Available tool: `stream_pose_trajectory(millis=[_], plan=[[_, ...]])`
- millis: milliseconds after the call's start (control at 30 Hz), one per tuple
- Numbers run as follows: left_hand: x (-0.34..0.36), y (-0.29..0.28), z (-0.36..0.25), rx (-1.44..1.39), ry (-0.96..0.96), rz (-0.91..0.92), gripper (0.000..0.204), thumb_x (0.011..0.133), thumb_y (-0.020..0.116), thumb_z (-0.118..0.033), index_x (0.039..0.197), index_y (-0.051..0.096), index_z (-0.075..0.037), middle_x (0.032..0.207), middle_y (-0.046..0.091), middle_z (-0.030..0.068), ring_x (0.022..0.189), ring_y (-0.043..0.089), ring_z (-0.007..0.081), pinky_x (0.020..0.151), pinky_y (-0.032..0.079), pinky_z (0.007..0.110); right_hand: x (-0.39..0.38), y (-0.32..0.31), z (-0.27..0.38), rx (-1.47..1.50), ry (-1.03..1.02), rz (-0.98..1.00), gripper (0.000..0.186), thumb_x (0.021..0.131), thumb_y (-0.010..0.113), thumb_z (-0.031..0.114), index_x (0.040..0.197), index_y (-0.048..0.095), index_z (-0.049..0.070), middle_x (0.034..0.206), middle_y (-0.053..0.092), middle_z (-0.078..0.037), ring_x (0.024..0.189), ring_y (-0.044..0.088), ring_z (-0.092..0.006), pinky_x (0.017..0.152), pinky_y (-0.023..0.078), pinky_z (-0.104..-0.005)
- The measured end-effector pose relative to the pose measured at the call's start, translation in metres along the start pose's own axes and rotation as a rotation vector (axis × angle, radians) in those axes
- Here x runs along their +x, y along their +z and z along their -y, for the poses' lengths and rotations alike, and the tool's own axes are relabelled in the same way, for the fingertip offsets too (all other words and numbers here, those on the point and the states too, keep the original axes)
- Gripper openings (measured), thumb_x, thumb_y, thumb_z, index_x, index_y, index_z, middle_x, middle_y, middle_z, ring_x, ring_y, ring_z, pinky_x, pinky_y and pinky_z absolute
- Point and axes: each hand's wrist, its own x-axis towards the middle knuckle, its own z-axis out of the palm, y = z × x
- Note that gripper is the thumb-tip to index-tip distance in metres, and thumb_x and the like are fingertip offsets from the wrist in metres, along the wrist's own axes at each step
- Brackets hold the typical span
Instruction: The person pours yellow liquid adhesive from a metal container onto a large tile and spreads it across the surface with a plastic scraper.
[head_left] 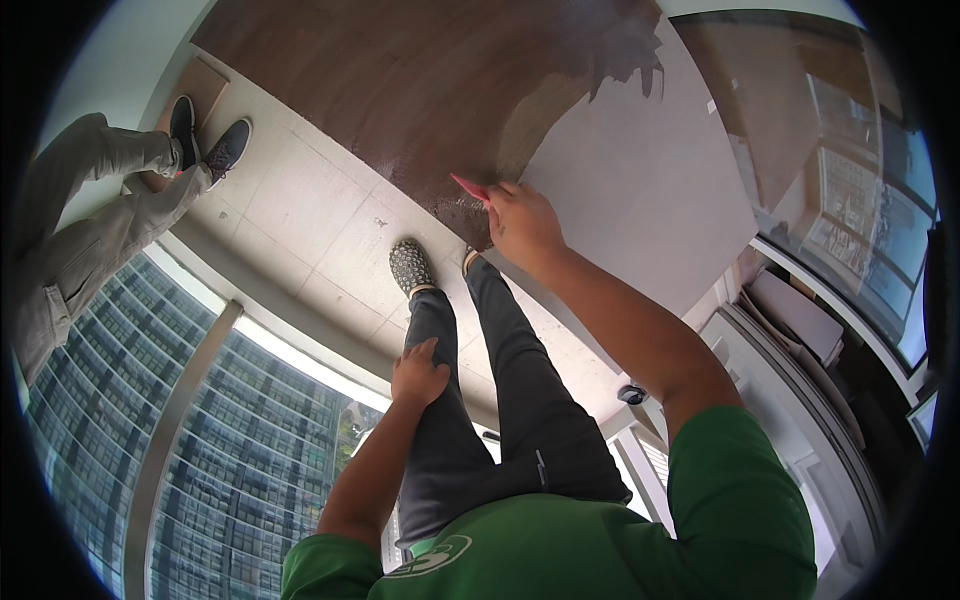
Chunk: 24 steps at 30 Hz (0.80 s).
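In my right hand (522,222) is a pinkish-red flat spreader (470,187), gripped between thumb and fingers. Its edge touches a wet, glossy brown coating (400,90) near the close edge of a large board. The coating covers the left and far part of this board, with a ragged border at the far right. Bare pale grey board surface (640,200) shows to the right, partly behind my forearm. My left hand (420,375) rests on my left leg just above the knee, fingers apart and holding nothing.
Light floor tiles (310,200) run along the board's near edge, where my patterned shoe (410,266) stands. At the left, another person's grey trousers (120,190) and dark shoes (226,150) show. Large windows (260,420) curve along the lower left; glass panels (840,190) stand at the right.
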Motion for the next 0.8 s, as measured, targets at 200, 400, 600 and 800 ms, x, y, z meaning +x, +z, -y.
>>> stream_pose_trajectory(millis=[200,400,600,800], plan=[[-0.002,0.004,0.015,0.012,0.013,0.036,0.063,0.080,0.058,-0.026,0.141,0.051,-0.012,0.135,0.060,0.0130,0.131,0.051,0.0321,0.112,0.037,0.047,-0.008,-0.001,-0.050,-0.284,0.024,-0.145,0.034,0.084,0.065,0.012,0.118,0.061,0.009,0.110,0.059,-0.007,0.104,0.058,-0.0292,0.084,0.049,-0.0460],[-0.008,0.005,0.033,-0.005,0.033,0.018,0.064,0.080,0.058,-0.026,0.141,0.051,-0.011,0.135,0.060,0.0135,0.131,0.051,0.0330,0.112,0.038,0.047,-0.055,0.030,-0.012,-0.280,-0.045,0.011,0.044,0.080,0.068,0.015,0.122,0.061,0.006,0.113,0.058,-0.007,0.103,0.057,-0.0283,0.084,0.049,-0.0432],[-0.006,0.004,0.038,0.012,0.064,-0.002,0.064,0.080,0.057,-0.027,0.142,0.051,-0.011,0.136,0.060,0.0132,0.131,0.051,0.0330,0.112,0.037,0.046,-0.113,0.066,0.028,-0.214,-0.089,0.088,0.039,0.084,0.064,0.016,0.122,0.062,0.006,0.113,0.059,-0.006,0.104,0.058,-0.0270,0.086,0.048,-0.0433],[-0.009,0.001,0.033,-0.005,0.008,0.038,0.064,0.081,0.057,-0.026,0.143,0.050,-0.011,0.136,0.060,0.0135,0.131,0.050,0.0325,0.113,0.036,0.046,-0.096,-0.001,0.022,0.471,0.329,0.162,0.026,0.099,0.059,0.025,0.112,0.065,0.004,0.098,0.066,-0.017,0.097,0.064,-0.0356,0.085,0.050,-0.0403]])
